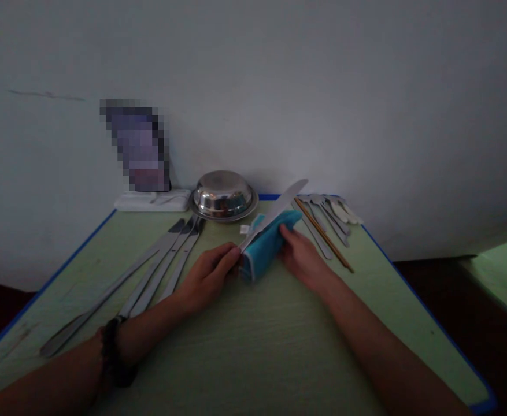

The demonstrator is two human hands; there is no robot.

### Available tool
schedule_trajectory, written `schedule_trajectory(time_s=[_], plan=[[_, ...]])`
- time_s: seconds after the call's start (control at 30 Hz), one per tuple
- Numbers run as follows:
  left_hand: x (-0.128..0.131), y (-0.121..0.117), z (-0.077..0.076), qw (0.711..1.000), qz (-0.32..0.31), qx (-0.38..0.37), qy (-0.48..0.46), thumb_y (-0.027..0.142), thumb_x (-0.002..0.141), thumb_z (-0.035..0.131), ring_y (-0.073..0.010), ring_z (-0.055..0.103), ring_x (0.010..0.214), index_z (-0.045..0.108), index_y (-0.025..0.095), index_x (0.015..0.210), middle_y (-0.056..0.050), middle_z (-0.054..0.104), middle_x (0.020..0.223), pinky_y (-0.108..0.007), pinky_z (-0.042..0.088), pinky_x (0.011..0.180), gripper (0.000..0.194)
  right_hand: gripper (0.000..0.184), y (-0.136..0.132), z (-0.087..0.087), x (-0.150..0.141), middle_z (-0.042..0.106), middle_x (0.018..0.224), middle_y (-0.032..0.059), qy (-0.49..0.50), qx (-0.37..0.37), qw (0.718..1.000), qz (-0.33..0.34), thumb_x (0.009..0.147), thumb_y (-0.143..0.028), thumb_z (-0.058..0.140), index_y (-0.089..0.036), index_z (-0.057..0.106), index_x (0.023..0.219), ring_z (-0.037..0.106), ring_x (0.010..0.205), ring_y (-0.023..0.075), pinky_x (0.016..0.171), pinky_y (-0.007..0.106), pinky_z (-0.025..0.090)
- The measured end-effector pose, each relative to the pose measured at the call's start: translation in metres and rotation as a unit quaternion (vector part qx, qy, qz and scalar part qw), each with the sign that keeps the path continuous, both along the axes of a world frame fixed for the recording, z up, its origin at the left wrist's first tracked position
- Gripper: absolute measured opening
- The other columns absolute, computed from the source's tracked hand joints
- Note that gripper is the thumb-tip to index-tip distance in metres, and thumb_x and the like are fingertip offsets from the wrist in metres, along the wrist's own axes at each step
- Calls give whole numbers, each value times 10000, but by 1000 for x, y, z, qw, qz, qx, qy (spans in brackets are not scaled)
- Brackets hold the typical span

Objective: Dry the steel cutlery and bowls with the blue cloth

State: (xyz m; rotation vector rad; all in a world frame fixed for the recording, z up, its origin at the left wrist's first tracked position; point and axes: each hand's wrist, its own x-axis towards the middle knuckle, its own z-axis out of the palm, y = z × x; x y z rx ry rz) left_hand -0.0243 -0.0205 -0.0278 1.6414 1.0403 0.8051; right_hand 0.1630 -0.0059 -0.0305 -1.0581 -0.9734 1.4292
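Note:
My left hand [212, 274], fingers closed, grips a metal table knife [285, 197] near its lower end. The broad, round-tipped blade slants up and away to the right above the table. My right hand [300, 254] is closed on a folded blue cloth [270, 248], thumb on top. The cloth lies along the knife's right side, against its lower part, and a small white tag shows at its far side. Left of my left hand lie several long metal forks [170, 254], partly hidden by my forearm. Another long metal piece of cutlery [88, 312] lies beside them, its kind unclear.
An upturned shiny metal bowl [224, 193] stands at the back of the pale green table [244, 358]. To its left a blurred-out screen leans on a white stand [149, 201]. Brown chopsticks [325, 237] and several spoons [322, 209] lie at the back right. A wall rises behind.

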Motion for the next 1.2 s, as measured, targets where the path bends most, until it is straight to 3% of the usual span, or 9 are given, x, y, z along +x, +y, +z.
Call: schedule_trajectory(time_s=[0.1, 0.23, 0.47, 0.63, 0.77, 0.87, 1.0, 1.1, 1.2], plan=[[-1, -2, -2, 999, -5, 40, 36, 376, 873, 394, -96, 407, 494, 522, 171, 751, 47, 436, 566, -193, 323, 441, 271, 300, -3, -1, 7, 638, 943, 85, -223, 83, 970, 52, 820, -372, 467, -162, 564, 1011, 593, 863, 192, 820, 389, 454], [1, -3, 0, 994, 1, 81, 77, 349, 890, 370, -93, 387, 458, 556, 165, 839, 60, 435, 525, -197, 307, 432, 267, 371, -6, 8, 22, 590, 913, 88, -403, 176, 893, -97, 787, -371, 530, -131, 548, 1069, 538, 720, 151, 683, 328, 457], [5, -3, 5, 978, -32, 141, 150, 305, 901, 377, -86, 451, 474, 546, 162, 715, 52, 499, 534, -206, 357, 503, 289, 301, -21, 9, -15, 519, 591, -41, -174, 118, 977, 42, 831, -435, 457, -183, 579, 943, 447, 481, 71, 441, 194, 344], [5, -3, 6, 966, -50, 204, 150, 282, 910, 381, -129, 563, 699, 607, 163, 824, -6, 622, 751, -239, 434, 673, 270, 272, -16, 18, -11, 513, 596, -47, -65, 153, 985, -43, 860, -419, 404, -187, 535, 806, 451, 488, 63, 448, 184, 349], [4, -1, 3, 943, -90, 272, 171, 250, 907, 406, -174, 536, 962, 611, 180, 1037, -48, 637, 987, -324, 393, 894, 252, 264, -2, 33, 29, 470, 605, -64, -161, 136, 968, -136, 854, -425, 402, -197, 512, 777, 370, 445, 52, 423, 178, 296], [4, 0, -1, 918, -114, 303, 230, 244, 893, 429, -206, 484, 1066, 618, 205, 1048, -47, 615, 1091, -395, 338, 962, 247, 288, 10, 36, 61, 542, 666, -15, -372, 143, 902, -164, 867, -385, 368, -175, 558, 817, 486, 576, 96, 538, 220, 369], [3, 0, -5, 896, -106, 334, 273, 253, 879, 441, -228, 463, 1091, 591, 217, 1089, -52, 584, 1147, -435, 336, 953, 261, 328, 19, 34, 84, 620, 795, 86, -627, 118, 765, -93, 870, -375, 360, -125, 568, 915, 567, 743, 192, 663, 303, 406], [2, -1, -7, 893, -102, 338, 278, 250, 872, 448, -225, 472, 1075, 588, 218, 1081, -50, 580, 1143, -433, 344, 945, 254, 331, 19, 29, 85, 639, 872, 139, -739, 84, 668, -21, 872, -351, 364, -112, 546, 1010, 598, 800, 243, 701, 336, 421], [2, -1, -8, 894, -103, 339, 273, 236, 867, 452, -222, 472, 1076, 585, 220, 1080, -47, 578, 1142, -430, 342, 949, 252, 326, 18, 23, 78, 626, 950, 159, -796, 86, 599, 18, 880, -265, 319, -112, 543, 1061, 606, 866, 262, 741, 347, 430]])
